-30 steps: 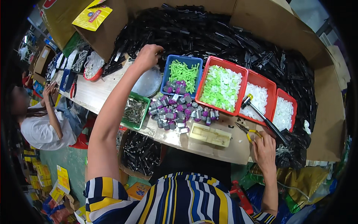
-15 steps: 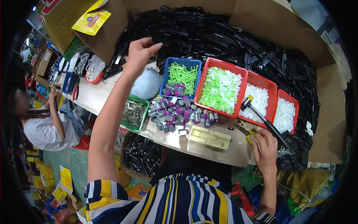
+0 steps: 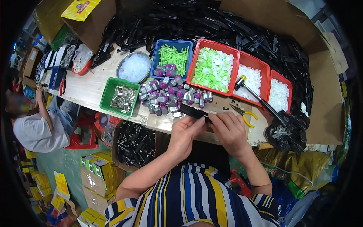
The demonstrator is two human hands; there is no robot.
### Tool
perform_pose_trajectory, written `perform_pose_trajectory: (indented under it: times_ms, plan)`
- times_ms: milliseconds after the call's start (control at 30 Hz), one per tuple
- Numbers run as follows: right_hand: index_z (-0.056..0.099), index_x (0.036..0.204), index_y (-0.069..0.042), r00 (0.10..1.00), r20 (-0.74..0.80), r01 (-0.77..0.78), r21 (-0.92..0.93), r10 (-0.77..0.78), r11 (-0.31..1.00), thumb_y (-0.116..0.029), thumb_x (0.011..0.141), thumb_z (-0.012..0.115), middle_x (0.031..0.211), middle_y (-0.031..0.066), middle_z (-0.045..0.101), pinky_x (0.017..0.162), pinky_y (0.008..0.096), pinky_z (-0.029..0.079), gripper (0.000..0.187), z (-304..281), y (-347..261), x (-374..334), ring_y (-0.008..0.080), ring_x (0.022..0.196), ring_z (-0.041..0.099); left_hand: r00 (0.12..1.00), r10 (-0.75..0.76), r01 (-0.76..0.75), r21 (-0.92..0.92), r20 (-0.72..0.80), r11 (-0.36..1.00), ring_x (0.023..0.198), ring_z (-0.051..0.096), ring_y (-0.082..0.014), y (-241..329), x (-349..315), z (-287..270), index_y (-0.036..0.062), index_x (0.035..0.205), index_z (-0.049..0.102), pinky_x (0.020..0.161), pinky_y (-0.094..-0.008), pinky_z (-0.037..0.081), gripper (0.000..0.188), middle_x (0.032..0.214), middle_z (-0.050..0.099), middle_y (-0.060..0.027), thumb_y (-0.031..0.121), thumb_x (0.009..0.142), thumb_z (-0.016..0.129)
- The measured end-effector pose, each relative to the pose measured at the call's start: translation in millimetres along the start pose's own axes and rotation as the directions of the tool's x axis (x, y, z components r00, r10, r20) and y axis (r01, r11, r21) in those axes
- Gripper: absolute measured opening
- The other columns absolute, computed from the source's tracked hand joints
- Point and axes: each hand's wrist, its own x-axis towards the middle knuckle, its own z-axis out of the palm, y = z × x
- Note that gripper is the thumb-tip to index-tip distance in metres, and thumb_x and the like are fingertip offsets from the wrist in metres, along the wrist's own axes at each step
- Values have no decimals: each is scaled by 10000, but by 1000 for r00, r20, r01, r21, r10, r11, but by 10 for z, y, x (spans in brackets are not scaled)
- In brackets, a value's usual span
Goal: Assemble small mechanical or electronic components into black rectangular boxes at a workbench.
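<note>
Two bare hands meet at the near edge of the wooden workbench (image 3: pixel 90 89). Left hand (image 3: pixel 184 133) and right hand (image 3: pixel 230 130) both grasp a narrow black plastic strip (image 3: pixel 193 111), fingers closed on it from either side; the strip lies tilted, just above the bench edge. Just beyond it sits a heap of small grey-and-purple cylindrical parts (image 3: pixel 170 94). Left of the heap stands a green plastic tray of metal clips (image 3: pixel 120 97); farther off, a round metal bowl of clear pieces (image 3: pixel 134 67). A blue bin of green pieces (image 3: pixel 172 58) and red bins of white pieces (image 3: pixel 242 70) line the far side. A black-handled hammer (image 3: pixel 261 100) rests to the right, with yellow-handled pliers (image 3: pixel 244 113) nearer. A seated person in a white shirt (image 3: pixel 36 126) is far left.
</note>
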Motion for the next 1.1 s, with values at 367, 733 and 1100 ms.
perform_pose_trajectory:
  times_ms: [367,733,1100]
  plan:
    - [662,939,-114,984,178,31,-4,-30,1000,-117,776,661,944,1,614,744,351,384,163,172,377,-206,187,921,586,567,523,-611,751,636,-251,1039,620,-345,-75,-84,-256,-36,1105,650,864,-422,499,327,1100,619,-176,19,792,727]
    - [662,904,-105,980,194,-56,73,41,996,-102,763,675,959,16,584,744,341,403,142,201,343,-185,204,926,573,601,288,-598,659,745,-457,1261,511,-343,-142,188,-463,-7,1242,593,1008,-466,426,428,1294,572,-164,151,858,697]
    - [633,1013,-75,989,144,53,-87,-40,995,-98,792,621,917,42,556,689,339,409,222,321,409,396,206,865,590,599,302,-635,669,742,-386,1281,494,-332,-129,182,-488,6,1280,565,1011,-452,411,520,1305,565,-156,125,804,737]
